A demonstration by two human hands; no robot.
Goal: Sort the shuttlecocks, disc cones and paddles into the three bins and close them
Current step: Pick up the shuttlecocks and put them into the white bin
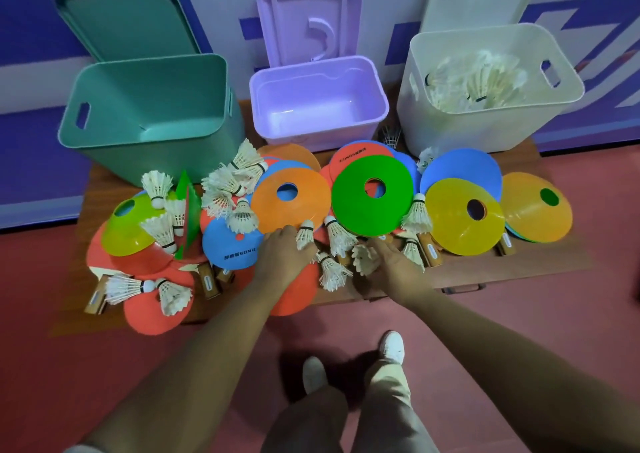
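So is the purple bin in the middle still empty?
Yes, the purple bin shows only its bare floor, while shuttlecocks lie only in the white bin.

Three bins (152, 120), three lids (128, 19); cones, shuttlecocks, paddles uncountable

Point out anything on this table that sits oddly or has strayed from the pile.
One shuttlecock has strayed behind the pile, wedged between the purple bin and the white bin. On the left, a green disc cone stands on edge instead of lying flat like the others. All three lids lean open against the wall.
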